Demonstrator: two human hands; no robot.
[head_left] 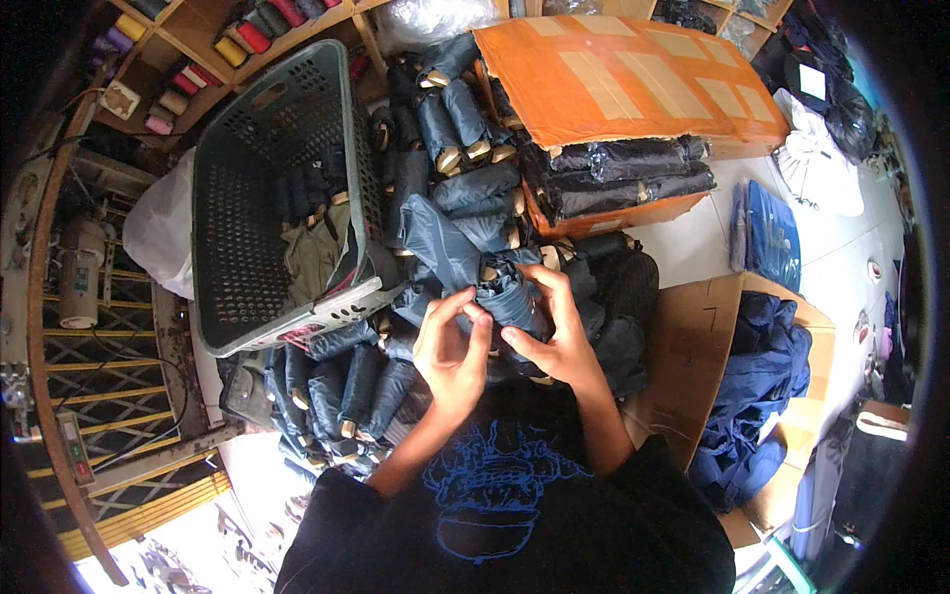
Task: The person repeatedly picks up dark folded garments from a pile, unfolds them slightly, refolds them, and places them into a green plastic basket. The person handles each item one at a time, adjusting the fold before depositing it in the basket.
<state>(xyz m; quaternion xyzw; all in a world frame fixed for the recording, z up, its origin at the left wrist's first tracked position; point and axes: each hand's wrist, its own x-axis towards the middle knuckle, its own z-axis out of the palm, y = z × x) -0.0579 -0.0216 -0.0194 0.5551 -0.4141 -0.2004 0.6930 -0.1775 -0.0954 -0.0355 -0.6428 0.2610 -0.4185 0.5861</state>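
The hands (505, 332) cover most of the dark blue roll (515, 297) between them. The basket (272, 198) hides the rolls behind its wall, and the cardboard box (623, 79) lid hides its contents.

A grey plastic laundry basket (259, 188) was tipped beside an orange cardboard box (618, 74); thread spools (220, 45) were shelved above.

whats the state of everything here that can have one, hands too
left hand: gripping the umbrella
right hand: gripping the umbrella
umbrella: folded, cloth loose, held in both hands
basket: tilted, a few rolled umbrellas inside
orange box: flaps open, rolled umbrellas stacked in it
umbrella pile: rolled up, lying heaped
blue cloth: crumpled in a heap
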